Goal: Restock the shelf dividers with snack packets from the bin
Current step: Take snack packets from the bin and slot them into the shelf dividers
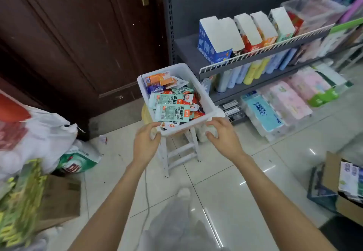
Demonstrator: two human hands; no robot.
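Observation:
A white plastic bin (204, 93) full of several snack packets (172, 111), green, orange and red, stands on a white stool (176, 152) in front of the shelf. My left hand (146, 142) grips the bin's near left corner. My right hand (222, 134) grips the near right corner, fingers curled at the rim. To the right, the grey shelf (188, 54) carries open display boxes (216, 38) behind a white wire front rail (255, 54).
A dark wooden door (78, 34) stands behind the bin. White bags (35, 132) and a cardboard box (59, 197) lie at the left. Tissue packs (275, 113) sit under the shelf, and an open carton (343, 182) at the right. The tiled floor (225, 191) lies between.

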